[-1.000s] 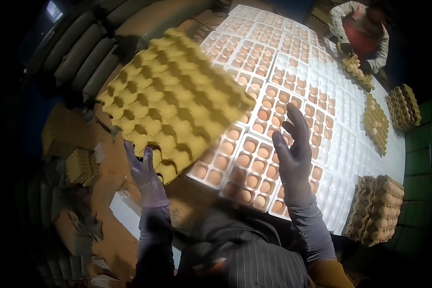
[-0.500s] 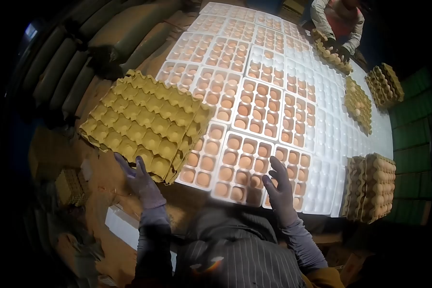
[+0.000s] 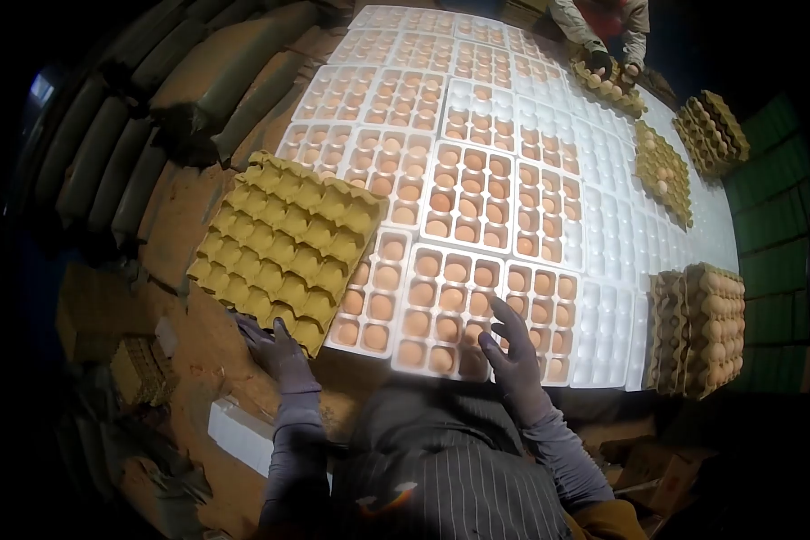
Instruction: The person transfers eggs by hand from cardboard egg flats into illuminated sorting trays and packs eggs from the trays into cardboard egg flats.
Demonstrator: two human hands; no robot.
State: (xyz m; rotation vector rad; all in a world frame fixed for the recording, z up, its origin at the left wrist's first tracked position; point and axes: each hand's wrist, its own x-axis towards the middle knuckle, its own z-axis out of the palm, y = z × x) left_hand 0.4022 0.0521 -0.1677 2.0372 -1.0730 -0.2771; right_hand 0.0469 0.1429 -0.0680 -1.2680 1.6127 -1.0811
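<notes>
The left hand point(image 3: 277, 353), gloved, has the near edge of a yellow pulp tray point(image 3: 283, 256), thumb on top and fingers apparently tucked beneath; from here I can't tell how firmly they press. The tray spreads up and away from that grip, slanting, its right side over white trays, its left side out past them. Held at one edge like that, it could sag or twist if the thumb slips, and the far corner might drop onto what lies below.

Just right of the grip, under the tray's edge, sit brown eggs point(image 3: 381, 307) in their cells; a dipping edge could knock or crack them. Further right, the right hand point(image 3: 516, 360) is spread, fingers curved and holding nothing I can see, over a white tray point(image 3: 432, 373). I can't tell whether its fingertips touch the eggs there, but a careless sweep could jostle them.

Well right of both hands stands a tall stack of loaded egg trays point(image 3: 718, 328), close enough to the white trays' edge that a bump could topple it. Far beyond the grip, another person's hands point(image 3: 597, 63) rest at a pulp tray with eggs point(image 3: 607, 88), too distant to interfere
</notes>
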